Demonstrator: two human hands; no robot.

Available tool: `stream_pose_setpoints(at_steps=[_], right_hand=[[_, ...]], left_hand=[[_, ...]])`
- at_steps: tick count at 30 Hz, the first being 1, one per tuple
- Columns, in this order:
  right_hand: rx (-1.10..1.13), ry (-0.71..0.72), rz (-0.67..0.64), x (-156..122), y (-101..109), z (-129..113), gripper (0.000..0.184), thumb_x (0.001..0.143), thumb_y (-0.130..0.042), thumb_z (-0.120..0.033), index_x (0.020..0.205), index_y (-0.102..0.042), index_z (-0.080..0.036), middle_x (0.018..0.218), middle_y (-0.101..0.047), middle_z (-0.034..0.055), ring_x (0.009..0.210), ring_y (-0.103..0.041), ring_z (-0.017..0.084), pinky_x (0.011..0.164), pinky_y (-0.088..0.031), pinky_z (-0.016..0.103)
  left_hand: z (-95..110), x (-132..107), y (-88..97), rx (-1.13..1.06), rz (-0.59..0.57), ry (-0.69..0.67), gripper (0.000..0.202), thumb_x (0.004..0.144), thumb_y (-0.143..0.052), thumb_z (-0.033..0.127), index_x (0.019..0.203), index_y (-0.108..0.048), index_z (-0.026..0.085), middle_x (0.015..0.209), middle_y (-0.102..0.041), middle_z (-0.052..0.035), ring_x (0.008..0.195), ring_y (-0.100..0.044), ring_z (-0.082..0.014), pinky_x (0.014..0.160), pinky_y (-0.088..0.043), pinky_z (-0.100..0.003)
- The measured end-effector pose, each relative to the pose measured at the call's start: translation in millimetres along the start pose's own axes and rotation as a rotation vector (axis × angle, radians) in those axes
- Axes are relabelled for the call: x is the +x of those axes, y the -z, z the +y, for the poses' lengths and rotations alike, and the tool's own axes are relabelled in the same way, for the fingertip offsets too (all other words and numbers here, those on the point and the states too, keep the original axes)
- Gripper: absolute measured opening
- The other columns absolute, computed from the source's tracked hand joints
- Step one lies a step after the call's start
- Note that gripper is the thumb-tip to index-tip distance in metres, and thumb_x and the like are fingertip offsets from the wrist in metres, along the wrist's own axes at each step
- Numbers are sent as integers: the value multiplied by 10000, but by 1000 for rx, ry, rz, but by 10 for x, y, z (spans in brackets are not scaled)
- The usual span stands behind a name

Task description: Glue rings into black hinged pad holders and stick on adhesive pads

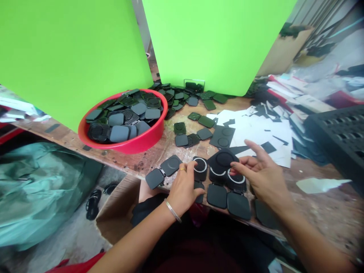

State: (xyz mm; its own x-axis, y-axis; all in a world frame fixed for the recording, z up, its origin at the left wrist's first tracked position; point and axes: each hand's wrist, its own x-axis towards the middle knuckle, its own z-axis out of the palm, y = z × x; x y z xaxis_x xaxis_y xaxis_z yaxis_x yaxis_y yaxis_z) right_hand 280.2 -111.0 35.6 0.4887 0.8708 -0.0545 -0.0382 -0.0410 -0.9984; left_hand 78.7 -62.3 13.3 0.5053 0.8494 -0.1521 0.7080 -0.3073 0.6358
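My right hand (263, 180) pinches the edge of a thin black sheet (223, 158) with a round outline, its other fingers raised. This sheet lies tilted over the upper halves of two hinged black plates, partly covering a white ring (236, 176). Their smooth lower halves, one at the right (239, 205), lie towards the table's front edge. My left hand (182, 187) rests with thumb and fingers apart at a hinged plate with a white ring (200, 164). Left of it lies another hinged plate (163, 171), unfolded. A bracelet circles my left wrist.
A red basin (125, 146) heaped with black plates stands at the left, with more plates (176, 94) piled behind it. White and black sheet scraps (250, 127) cover the table's right side, beside a black crate (338, 136). Green boards (204, 41) rise at the back.
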Motion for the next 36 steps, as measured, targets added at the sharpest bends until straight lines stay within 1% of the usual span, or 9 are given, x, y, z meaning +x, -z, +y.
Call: stream_pose_setpoints(at_steps=[2, 6, 9, 12, 15, 17, 24, 29, 36], right_hand=[[65, -115, -30, 46, -15, 44, 641, 580, -861, -380, 1119, -575, -186, 686, -627, -22, 574, -639, 137, 586, -550, 243], [126, -334, -39, 96, -67, 94, 509, 482, -892, -443, 744, -574, -143, 603, -620, 25, 514, -594, 120, 500, -483, 197], [205, -429, -88, 102, -119, 96, 474, 486, -892, -428, 663, -559, -141, 591, -596, 13, 497, -522, 78, 454, -407, 162], [222, -423, -122, 91, -186, 90, 393, 514, -888, -384, 642, -614, -133, 670, -598, 8, 601, -524, 69, 536, -440, 154], [221, -441, -173, 68, -262, 78, 337, 529, -885, -362, 671, -679, -137, 747, -634, 20, 694, -552, 77, 631, -465, 151], [232, -490, -211, 51, -307, 66, 336, 524, -888, -360, 683, -695, -136, 790, -652, 33, 750, -574, 97, 695, -490, 177], [280, -585, -304, 1, -400, 52, 361, 492, -903, -314, 564, -605, -124, 681, -571, 1, 683, -536, 102, 689, -521, 247], [266, -571, -290, -11, -432, 61, 343, 506, -896, -312, 586, -620, -124, 676, -560, -2, 669, -527, 95, 695, -531, 253], [245, -578, -256, -21, -473, 26, 361, 431, -907, -290, 575, -621, -124, 682, -589, 13, 658, -554, 113, 678, -536, 257]], left_hand=[[-42, 25, 25, -103, -1, 28, 795, 671, -764, 110, 1334, -341, 226, 1236, -485, -112, 1141, -531, -266, 977, -430, -394], [-128, 58, 112, -286, 42, 144, 742, 731, -653, 122, 1384, -314, 219, 1065, -611, -67, 1025, -593, -236, 963, -432, -395], [-184, 65, 193, -462, 74, 174, 618, 759, -618, 181, 1346, -425, 178, 1074, -641, -74, 983, -611, -206, 966, -439, -375], [-188, 52, 275, -774, -28, 243, 420, 771, -610, 218, 1185, -594, 143, 1078, -665, -90, 898, -646, -173, 850, -506, -307], [-144, 23, 337, -1051, -175, 410, 380, 788, -590, 212, 1158, -618, 130, 865, -704, -69, 689, -674, -151, 666, -540, -263], [-114, 6, 360, -1138, -199, 468, 387, 786, -583, 174, 1168, -617, 123, 789, -704, -55, 610, -673, -147, 608, -548, -252], [-117, -16, 386, -1179, -193, 500, 367, 796, -542, 85, 1149, -643, 105, 754, -714, -52, 554, -668, -133, 552, -563, -230], [-125, -18, 387, -1194, -191, 494, 353, 801, -543, 90, 1137, -653, 108, 753, -716, -48, 553, -673, -136, 548, -571, -232], [-101, -26, 391, -1155, -184, 469, 353, 791, -561, 125, 1131, -658, 114, 730, -714, -46, 545, -670, -138, 530, -556, -217]])
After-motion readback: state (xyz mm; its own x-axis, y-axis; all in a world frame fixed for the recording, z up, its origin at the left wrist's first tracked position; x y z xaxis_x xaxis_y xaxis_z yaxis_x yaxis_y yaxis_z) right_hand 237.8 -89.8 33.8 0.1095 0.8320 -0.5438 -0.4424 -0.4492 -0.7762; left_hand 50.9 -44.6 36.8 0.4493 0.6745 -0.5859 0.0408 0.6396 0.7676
